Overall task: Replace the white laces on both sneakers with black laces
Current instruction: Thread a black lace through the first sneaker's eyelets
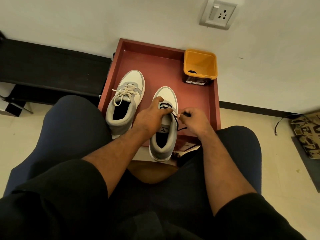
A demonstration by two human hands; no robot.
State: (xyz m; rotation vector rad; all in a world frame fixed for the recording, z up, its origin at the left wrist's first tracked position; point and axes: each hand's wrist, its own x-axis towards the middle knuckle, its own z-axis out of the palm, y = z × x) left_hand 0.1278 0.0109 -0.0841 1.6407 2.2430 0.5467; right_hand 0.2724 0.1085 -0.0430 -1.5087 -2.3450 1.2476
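Note:
Two grey and white sneakers stand side by side on a red-brown tray [173,66]. The left sneaker [126,99] carries a loose white lace [123,91]. The right sneaker [164,129] has a black lace [175,119] threaded through its lower eyelets. My left hand [152,113] grips the right sneaker over its tongue and eyelets. Just right of that sneaker, my right hand [194,118] pinches an end of the black lace, and the lace's tail trails onto the tray.
A yellow square tub [200,66] with something dark at its bottom stands in the tray's far right corner. A white wall with a socket plate [218,14] rises behind. A black bench [52,66] lies at left, a patterned mat [308,135] at right. My knees flank the tray.

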